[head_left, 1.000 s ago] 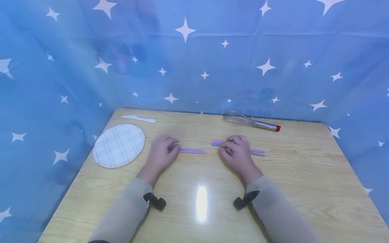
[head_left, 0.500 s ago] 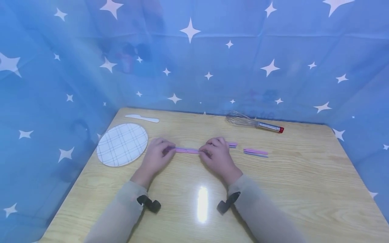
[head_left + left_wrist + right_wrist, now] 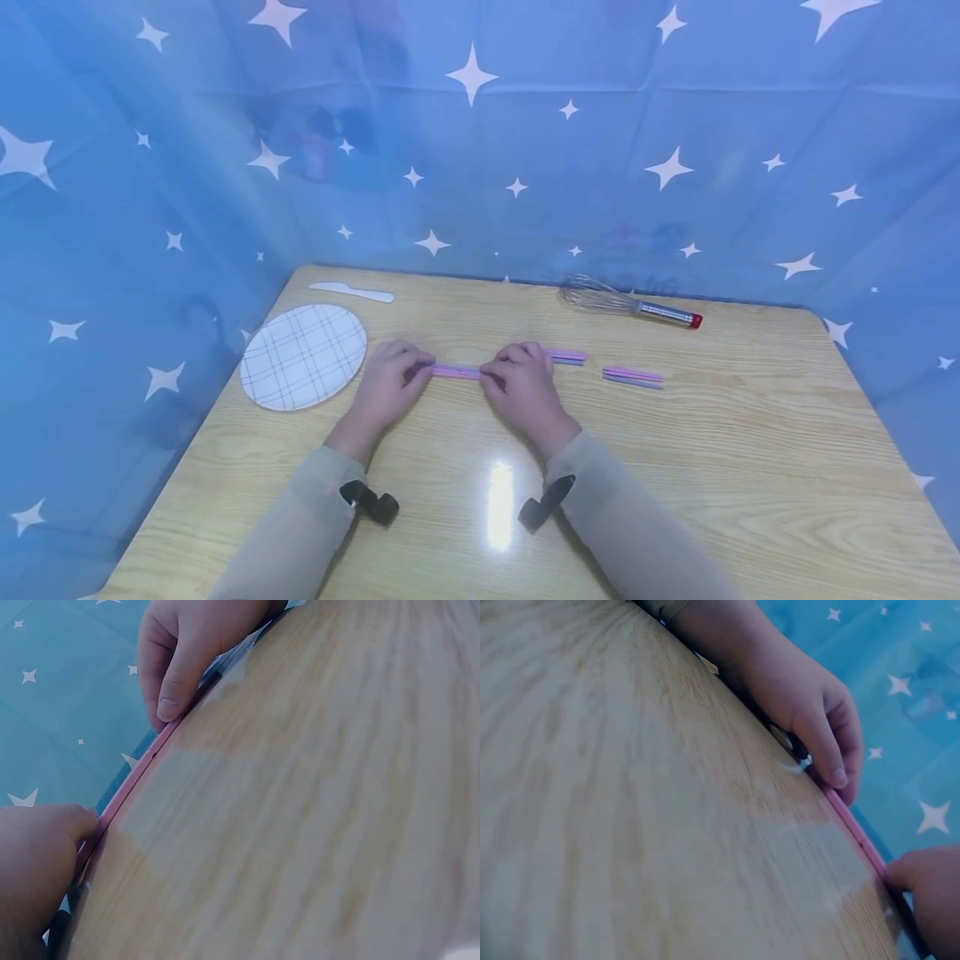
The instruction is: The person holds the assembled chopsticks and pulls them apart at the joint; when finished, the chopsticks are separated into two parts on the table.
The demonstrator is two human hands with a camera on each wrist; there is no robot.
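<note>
Between the hands in the head view lies a small bundle of thin pink and purple sticks (image 3: 456, 372), straw-like, side by side on the wooden table. My left hand (image 3: 392, 383) pinches the left end between thumb and fingers. At the right end, my right hand (image 3: 522, 383) pinches the same bundle, hiding its tip. The left wrist view shows a pink stick (image 3: 133, 774) running from one hand to the other, close along the tabletop. Seen from the right wrist, the pink stick (image 3: 855, 831) again spans the space between the fingertips.
Right of the hands lie two more groups: pink and blue sticks (image 3: 566, 357) partly behind the right hand, and similar sticks (image 3: 632, 378) farther right. A whisk (image 3: 630, 302) and a white knife (image 3: 352, 292) lie at the back. A checked round plate (image 3: 303, 358) sits left.
My right hand has left the sticks on the right and moved left to the bundle at my left hand, sliding slightly farther left along it. The left hand stays at its end.
</note>
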